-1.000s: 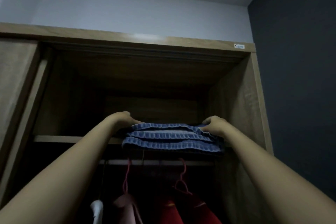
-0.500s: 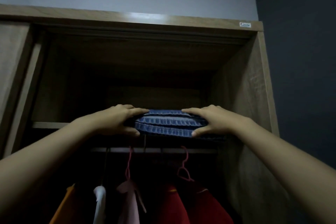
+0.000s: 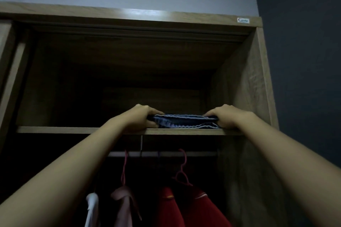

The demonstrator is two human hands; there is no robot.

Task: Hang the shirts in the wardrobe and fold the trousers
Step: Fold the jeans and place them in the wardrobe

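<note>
Folded blue trousers lie flat on the wardrobe's upper shelf, towards its right end. My left hand grips the stack's left end and my right hand grips its right end, both arms reaching up. Below the shelf, shirts hang from the rail: a white one, a pink one and two red ones on pink hangers.
The wardrobe's right side panel stands close to my right hand. A sliding door covers the left part. The shelf space left of the trousers is dark. A dark blue wall lies to the right.
Both hands have pushed the folded trousers further back onto the upper shelf; the stack now rests flat behind the shelf's front edge. The view has tilted slightly.
</note>
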